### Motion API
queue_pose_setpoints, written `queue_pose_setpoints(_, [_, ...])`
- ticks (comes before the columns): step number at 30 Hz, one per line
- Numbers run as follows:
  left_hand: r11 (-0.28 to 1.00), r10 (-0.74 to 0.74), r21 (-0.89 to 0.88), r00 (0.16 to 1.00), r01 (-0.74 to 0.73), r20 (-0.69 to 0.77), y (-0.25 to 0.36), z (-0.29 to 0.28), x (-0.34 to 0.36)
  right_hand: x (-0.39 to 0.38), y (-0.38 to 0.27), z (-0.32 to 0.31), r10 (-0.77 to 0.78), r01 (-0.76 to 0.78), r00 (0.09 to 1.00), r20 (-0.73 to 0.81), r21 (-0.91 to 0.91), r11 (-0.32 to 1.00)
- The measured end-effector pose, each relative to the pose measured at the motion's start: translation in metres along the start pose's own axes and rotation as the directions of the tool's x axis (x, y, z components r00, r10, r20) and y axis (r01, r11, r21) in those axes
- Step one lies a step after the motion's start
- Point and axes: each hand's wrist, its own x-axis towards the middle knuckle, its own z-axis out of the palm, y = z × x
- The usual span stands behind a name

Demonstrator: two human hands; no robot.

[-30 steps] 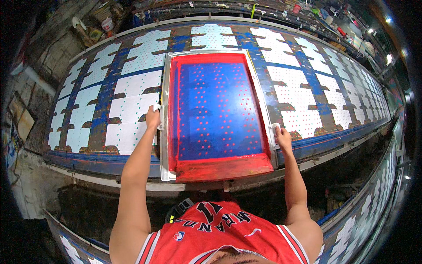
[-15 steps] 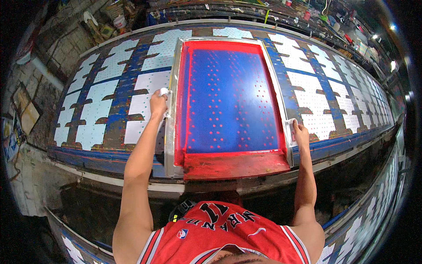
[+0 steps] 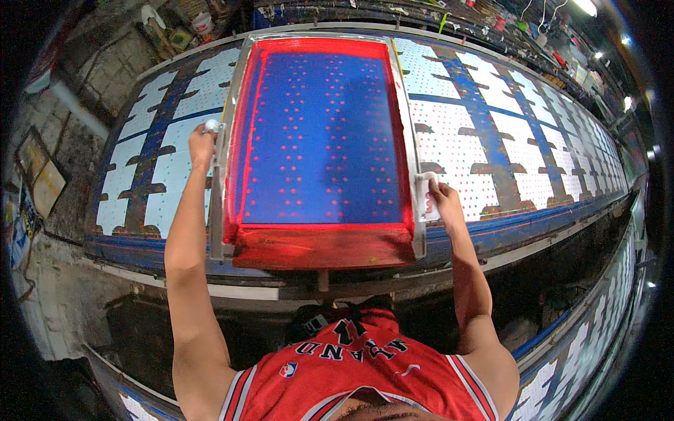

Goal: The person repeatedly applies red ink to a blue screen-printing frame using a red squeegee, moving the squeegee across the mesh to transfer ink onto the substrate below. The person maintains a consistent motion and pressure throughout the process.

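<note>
A silver-framed printing screen (image 3: 319, 144) spans part of the long table, with a blue mesh, rows of red dots and red ink along its borders and near end. My left hand (image 3: 202, 146) is closed on the white handle on its left side. Lower down on the opposite side, my right hand (image 3: 446, 200) grips the white right handle (image 3: 428, 179). White garment-shaped pieces printed with coloured dots (image 3: 447, 144) lie in columns on both sides of the screen; those beneath it are hidden.
The table's blue-streaked near edge (image 3: 505, 221) curves across the view. A concrete block wall (image 3: 91, 98) is at left, with a leaning board (image 3: 42, 165). Cluttered shelving (image 3: 491, 17) runs behind. Another table with white pieces (image 3: 590, 337) is at lower right.
Both hands have carried the screen left along the table and somewhat away from my body; pieces at its right now show where it was, and it covers a column farther left.
</note>
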Motion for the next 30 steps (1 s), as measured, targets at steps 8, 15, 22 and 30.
queue_pose_setpoints(8, [0.999,0.013,0.039,1.0,-0.014,0.025,-0.057,-0.05,0.041,-0.027,-0.022,0.075,0.085,-0.091,0.992,0.09,0.073,0.993])
queue_pose_setpoints(15, [0.999,-0.017,-0.033,0.999,0.018,0.046,-0.106,-0.045,0.02,-0.03,0.006,0.084,0.107,-0.124,0.979,0.172,0.086,0.989])
queue_pose_setpoints(22, [0.986,-0.075,-0.14,0.994,0.087,0.085,-0.129,-0.04,-0.001,-0.028,0.024,0.072,0.144,-0.142,0.965,0.218,-0.027,0.99])
queue_pose_setpoints(30, [0.979,-0.119,-0.156,0.99,0.13,0.079,-0.137,-0.036,-0.02,-0.031,0.039,0.063,0.181,-0.177,0.958,0.223,-0.036,0.983])
